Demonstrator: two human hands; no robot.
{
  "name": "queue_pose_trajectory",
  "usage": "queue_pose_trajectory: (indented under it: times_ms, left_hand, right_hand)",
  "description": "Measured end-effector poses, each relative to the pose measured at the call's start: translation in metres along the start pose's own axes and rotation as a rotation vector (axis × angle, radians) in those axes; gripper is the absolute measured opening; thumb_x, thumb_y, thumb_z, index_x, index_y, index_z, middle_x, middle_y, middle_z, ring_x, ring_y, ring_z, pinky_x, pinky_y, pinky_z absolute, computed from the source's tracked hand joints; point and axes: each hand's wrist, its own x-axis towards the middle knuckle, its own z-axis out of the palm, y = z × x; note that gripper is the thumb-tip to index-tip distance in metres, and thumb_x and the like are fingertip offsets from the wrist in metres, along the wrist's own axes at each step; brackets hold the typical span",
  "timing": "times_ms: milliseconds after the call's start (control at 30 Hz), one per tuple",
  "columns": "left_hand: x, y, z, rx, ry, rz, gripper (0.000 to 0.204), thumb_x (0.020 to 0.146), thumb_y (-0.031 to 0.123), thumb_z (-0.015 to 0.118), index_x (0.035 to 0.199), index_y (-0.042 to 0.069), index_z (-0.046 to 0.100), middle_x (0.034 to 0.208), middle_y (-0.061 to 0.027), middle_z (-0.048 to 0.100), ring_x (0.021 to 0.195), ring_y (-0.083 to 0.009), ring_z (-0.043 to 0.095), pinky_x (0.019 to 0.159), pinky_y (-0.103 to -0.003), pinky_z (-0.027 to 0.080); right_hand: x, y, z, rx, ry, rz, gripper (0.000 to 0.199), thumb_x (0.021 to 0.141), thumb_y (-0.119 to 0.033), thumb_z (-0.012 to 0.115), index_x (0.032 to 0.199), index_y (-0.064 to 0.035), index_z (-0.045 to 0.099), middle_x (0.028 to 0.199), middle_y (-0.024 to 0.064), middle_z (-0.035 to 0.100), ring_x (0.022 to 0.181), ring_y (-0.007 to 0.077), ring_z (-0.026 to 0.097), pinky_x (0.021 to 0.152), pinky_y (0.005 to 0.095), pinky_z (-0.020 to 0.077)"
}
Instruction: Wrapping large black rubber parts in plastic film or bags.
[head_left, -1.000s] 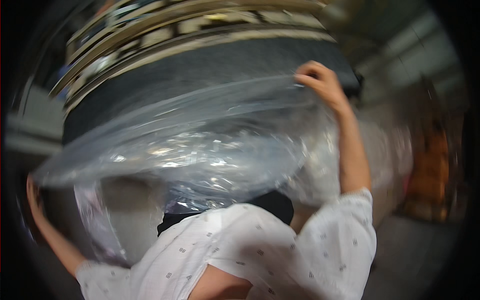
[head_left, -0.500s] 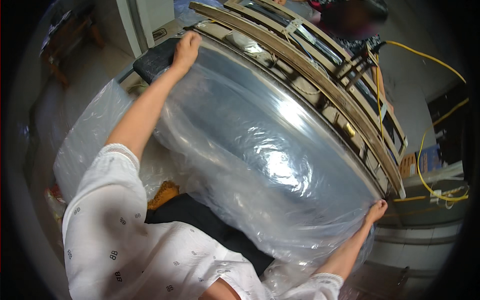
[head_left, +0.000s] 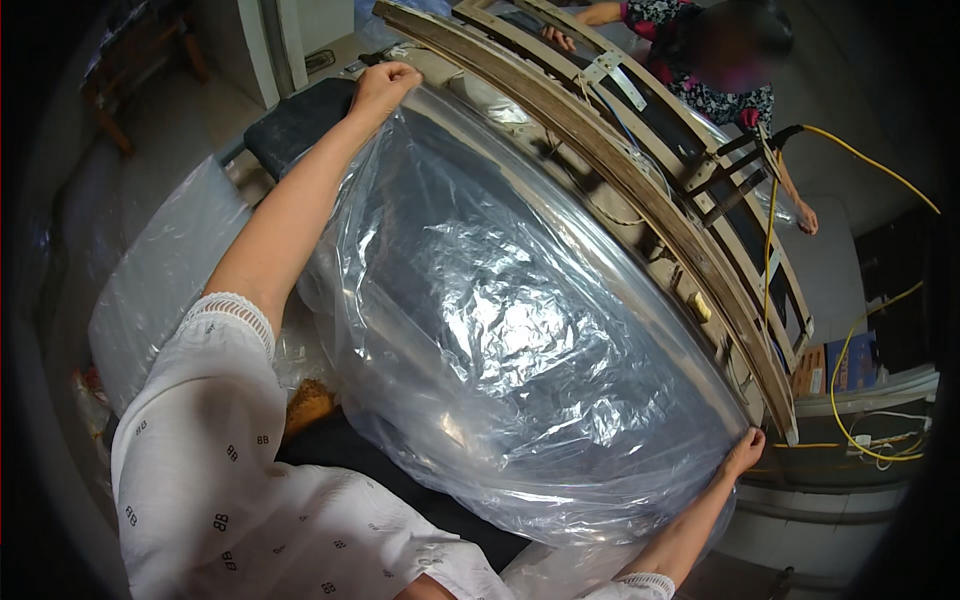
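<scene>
A wide sheet of clear plastic film [head_left: 510, 330] stretches between my hands across a dark worktop, wrinkled and shiny in the middle. My left hand [head_left: 388, 90] pinches its far left corner, beside a black padded block [head_left: 290, 128]. At the far right corner, my right hand [head_left: 745, 452] has its fingers closed on the edge of the film. The film's far edge runs along a long machine with wooden bars [head_left: 600, 130]. Its near side hangs in loose folds over my dark-clothed lap.
Across the machine stands a co-worker, one hand [head_left: 560, 36] near its far bar and the other [head_left: 806, 217] farther right. A yellow cable [head_left: 870, 165] loops from a black bracket on the bars. More film [head_left: 165, 285] hangs at left; a chair [head_left: 150, 75] stands beyond.
The film has been pulled tauter and shows more crinkles. My right hand has come slightly nearer and left. The co-worker's hands now show more plainly, one out to the right.
</scene>
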Motion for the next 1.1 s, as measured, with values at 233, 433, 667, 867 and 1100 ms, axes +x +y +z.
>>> queue_pose_trajectory:
  times_ms: [233, 433, 667, 867, 1100]
  left_hand:
    - [0.0, 0.017, 0.004, 0.301, 0.125, -0.094, 0.02, 0.073, 0.019, 0.065, 0.079, 0.002, 0.056, 0.069, -0.0004, 0.054, 0.061, -0.0094, 0.049, 0.058, -0.024, 0.041]
    - [0.015, 0.001, -0.005, -0.002, 0.235, -0.327, 0.021, 0.083, 0.021, 0.055, 0.092, 0.003, 0.053, 0.077, -0.0046, 0.057, 0.068, -0.0123, 0.054, 0.059, -0.027, 0.046]
    - [0.019, -0.007, -0.037, 0.187, 0.391, -0.192, 0.03, 0.09, 0.031, 0.047, 0.094, 0.003, 0.054, 0.081, -0.0065, 0.057, 0.075, -0.0166, 0.055, 0.069, -0.031, 0.044]
    - [-0.011, 0.025, -0.013, 0.726, 0.01, -0.109, 0.052, 0.086, 0.054, 0.039, 0.087, 0.007, 0.061, 0.091, -0.0119, 0.063, 0.098, -0.0329, 0.055, 0.083, -0.046, 0.037]
    - [-0.041, 0.068, -0.087, -0.341, -0.001, 0.062, 0.022, 0.094, 0.022, 0.047, 0.092, 0.002, 0.057, 0.081, 0.0046, 0.053, 0.079, -0.0038, 0.047, 0.073, -0.019, 0.038]
  right_hand:
    - [0.002, -0.009, 0.001, -0.236, 0.137, -0.031, 0.032, 0.081, -0.023, 0.059, 0.092, 0.0049, 0.048, 0.091, 0.0125, 0.045, 0.083, 0.0237, 0.043, 0.08, 0.0348, 0.0376]
    - [0.003, -0.003, -0.007, -0.188, 0.135, 0.084, 0.03, 0.082, -0.022, 0.057, 0.088, 0.0034, 0.044, 0.092, 0.0135, 0.041, 0.085, 0.0255, 0.041, 0.083, 0.0367, 0.0355]
    - [-0.003, -0.029, -0.002, 0.108, 0.105, 0.236, 0.032, 0.092, -0.026, 0.044, 0.101, 0.0043, 0.042, 0.101, 0.0142, 0.046, 0.093, 0.0222, 0.046, 0.087, 0.0335, 0.038]
    - [0.01, -0.01, -0.014, -0.259, -0.054, 0.145, 0.054, 0.093, -0.039, 0.04, 0.1, 0.0139, 0.052, 0.098, 0.025, 0.054, 0.092, 0.0306, 0.05, 0.082, 0.0377, 0.0387]
    - [-0.052, -0.066, -0.048, 0.008, -0.435, -0.024, 0.028, 0.093, -0.026, 0.043, 0.082, -0.0002, 0.045, 0.076, 0.0031, 0.042, 0.073, 0.0143, 0.037, 0.068, 0.0267, 0.0339]
